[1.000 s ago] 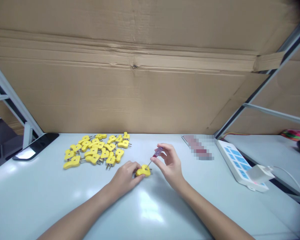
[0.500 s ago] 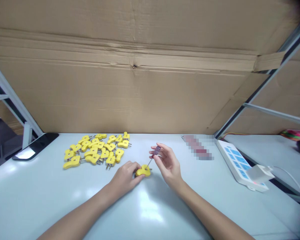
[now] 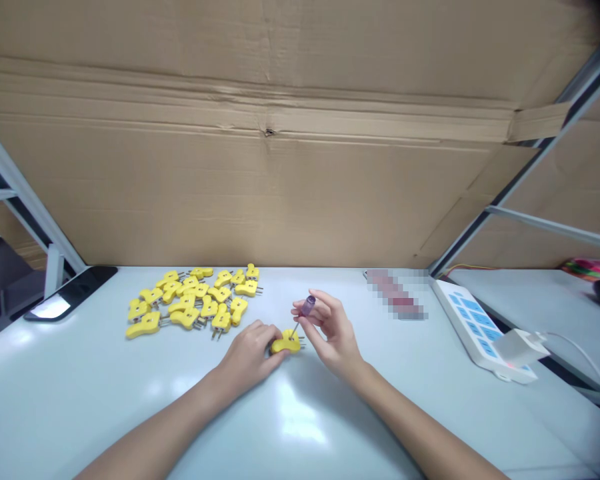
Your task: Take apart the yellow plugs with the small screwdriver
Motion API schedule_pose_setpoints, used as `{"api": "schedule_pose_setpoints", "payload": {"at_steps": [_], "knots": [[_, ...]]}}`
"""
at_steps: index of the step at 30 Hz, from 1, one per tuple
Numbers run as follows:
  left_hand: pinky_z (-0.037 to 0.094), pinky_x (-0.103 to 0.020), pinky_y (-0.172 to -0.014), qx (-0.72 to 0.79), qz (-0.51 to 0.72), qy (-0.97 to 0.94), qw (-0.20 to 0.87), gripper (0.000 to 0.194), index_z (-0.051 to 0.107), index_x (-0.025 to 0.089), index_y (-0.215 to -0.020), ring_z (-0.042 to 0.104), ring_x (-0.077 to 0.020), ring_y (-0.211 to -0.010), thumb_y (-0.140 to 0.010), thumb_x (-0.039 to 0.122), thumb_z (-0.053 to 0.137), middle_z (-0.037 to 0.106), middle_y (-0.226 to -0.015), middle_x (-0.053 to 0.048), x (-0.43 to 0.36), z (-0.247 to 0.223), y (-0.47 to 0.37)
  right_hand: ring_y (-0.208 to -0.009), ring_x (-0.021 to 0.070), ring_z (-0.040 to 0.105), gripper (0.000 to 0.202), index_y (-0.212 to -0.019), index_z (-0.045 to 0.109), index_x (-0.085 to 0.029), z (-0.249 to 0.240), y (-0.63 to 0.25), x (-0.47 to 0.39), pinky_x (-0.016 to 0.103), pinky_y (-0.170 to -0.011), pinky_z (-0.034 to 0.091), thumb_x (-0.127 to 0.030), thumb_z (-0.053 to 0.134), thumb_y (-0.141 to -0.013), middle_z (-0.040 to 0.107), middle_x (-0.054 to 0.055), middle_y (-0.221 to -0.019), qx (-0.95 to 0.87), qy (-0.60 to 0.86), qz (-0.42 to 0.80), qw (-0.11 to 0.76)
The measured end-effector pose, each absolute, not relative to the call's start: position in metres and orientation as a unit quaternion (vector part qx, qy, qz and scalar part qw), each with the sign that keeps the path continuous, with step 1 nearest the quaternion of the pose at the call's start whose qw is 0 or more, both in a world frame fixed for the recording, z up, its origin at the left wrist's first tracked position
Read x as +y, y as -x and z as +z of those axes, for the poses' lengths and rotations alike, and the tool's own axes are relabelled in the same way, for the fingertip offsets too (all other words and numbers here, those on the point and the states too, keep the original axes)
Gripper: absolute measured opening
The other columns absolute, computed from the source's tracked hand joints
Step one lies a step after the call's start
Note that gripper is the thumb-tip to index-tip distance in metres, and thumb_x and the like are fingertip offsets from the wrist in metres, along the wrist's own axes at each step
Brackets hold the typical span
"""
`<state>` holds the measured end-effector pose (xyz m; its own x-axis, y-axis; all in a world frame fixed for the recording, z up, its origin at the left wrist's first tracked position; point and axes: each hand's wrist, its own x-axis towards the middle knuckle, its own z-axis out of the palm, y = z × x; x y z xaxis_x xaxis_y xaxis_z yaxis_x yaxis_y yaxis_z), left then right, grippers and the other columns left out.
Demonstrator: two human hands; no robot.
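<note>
My left hand (image 3: 250, 350) is mostly closed, fingers curled over the left end of a yellow plug (image 3: 286, 345) and thumb along its near side, pinning it on the table (image 3: 230, 433). The plug lies between my hands, pins pointing toward the right one. My right hand (image 3: 333, 327) is half curled, thumb and fingers around the purple handle of a screwdriver (image 3: 309, 306); its tilted shaft reaches down to the plug's top. Beyond my left hand, off to its left, more yellow plugs (image 3: 185, 317) lie grouped. Well right of my right hand sits a power strip (image 3: 460, 303).
</note>
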<state>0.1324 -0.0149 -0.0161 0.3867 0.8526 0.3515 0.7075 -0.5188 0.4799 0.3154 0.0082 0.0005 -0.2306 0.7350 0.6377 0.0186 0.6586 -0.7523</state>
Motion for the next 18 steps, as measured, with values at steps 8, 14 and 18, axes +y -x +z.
{"api": "schedule_pose_setpoints", "payload": {"at_steps": [8, 14, 18], "knots": [[0.045, -0.030, -0.068, 0.466, 0.283, -0.830, 0.118, 0.009, 0.057, 0.020, -0.079, 0.058, -0.0211, -0.077, -0.083, 0.022, 0.064, 0.066, -0.077, -0.002, -0.0138, -0.0185, -0.1327, -0.077, 0.0151, 0.061, 0.037, -0.115, 0.050, -0.031, 0.0023, -0.3097, 0.0102, 0.033, -0.069, 0.058, -0.021, 0.065, -0.084, 0.053, 0.003, -0.097, -0.716, 0.277, 0.233, 0.597], [0.044, -0.030, -0.068, 0.468, 0.284, -0.829, 0.114, 0.010, 0.056, 0.019, -0.078, 0.057, -0.0207, -0.077, -0.082, 0.022, 0.065, 0.066, -0.077, -0.002, -0.0144, -0.0174, -0.1334, -0.080, 0.0165, 0.066, 0.031, -0.118, 0.054, -0.029, 0.0049, -0.3097, 0.0089, 0.033, -0.072, 0.060, -0.021, 0.059, -0.089, 0.058, 0.004, -0.091, -0.724, 0.285, 0.253, 0.575], [0.043, -0.030, -0.067, 0.467, 0.287, -0.828, 0.113, 0.013, 0.054, 0.019, -0.077, 0.057, -0.0204, -0.076, -0.083, 0.023, 0.065, 0.065, -0.076, -0.002, -0.0142, -0.0174, -0.1335, -0.092, 0.0185, 0.070, 0.038, -0.128, 0.044, -0.030, 0.0039, -0.3114, 0.0072, 0.037, -0.081, 0.061, -0.021, 0.053, -0.092, 0.065, 0.008, -0.105, -0.733, 0.255, 0.286, 0.561]]}}
